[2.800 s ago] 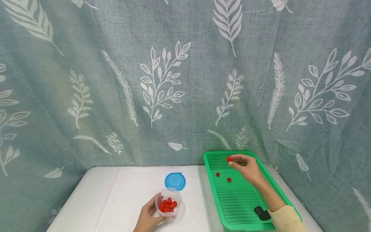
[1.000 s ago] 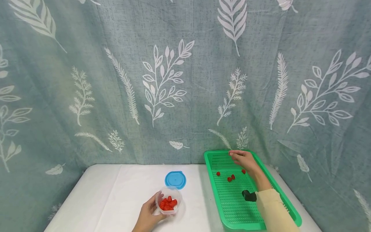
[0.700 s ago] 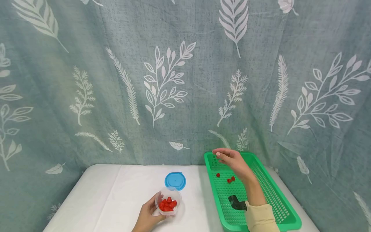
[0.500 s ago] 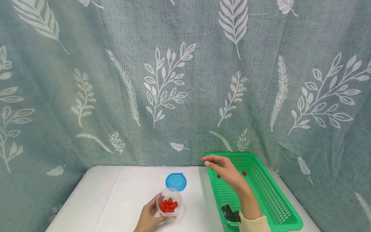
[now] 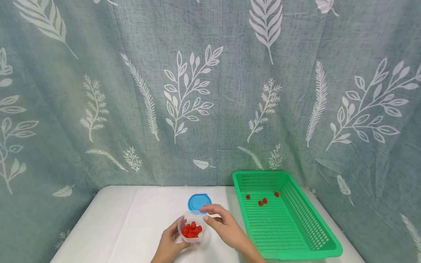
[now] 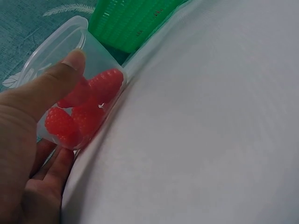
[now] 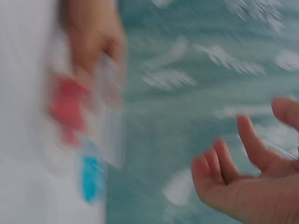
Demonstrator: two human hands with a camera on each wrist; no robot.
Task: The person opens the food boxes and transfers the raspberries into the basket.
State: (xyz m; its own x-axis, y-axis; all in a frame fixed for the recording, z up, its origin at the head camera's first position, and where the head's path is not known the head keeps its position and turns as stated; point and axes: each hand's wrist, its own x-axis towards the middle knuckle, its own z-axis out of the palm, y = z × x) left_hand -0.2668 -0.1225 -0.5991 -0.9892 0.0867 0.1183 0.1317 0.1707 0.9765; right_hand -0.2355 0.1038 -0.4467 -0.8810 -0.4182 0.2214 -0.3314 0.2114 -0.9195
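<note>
My left hand (image 5: 170,242) grips a clear plastic tub (image 5: 192,212) from its left side on the white table. Several red raspberries (image 5: 191,231) lie inside it; through the tub wall they show closely in the left wrist view (image 6: 106,85). At the tub's right rim hovers my right hand (image 5: 227,227), fingers loosely bent. In the right wrist view this right hand (image 7: 252,179) has nothing between its spread fingers, and the tub side is blurred. Behind the tub lies a blue lid (image 5: 198,202), partly covered by the right fingertips.
A green plastic basket (image 5: 296,254) with perforated walls stands on the right of the table. Several raspberries (image 5: 264,200) lie spread in its far half. A patterned curtain (image 5: 210,109) hangs behind the white tablecloth (image 5: 125,223).
My right hand let go of a raspberry in the basket, where more lie than at first, then moved left and toward me to the tub. The left hand stays on the tub.
</note>
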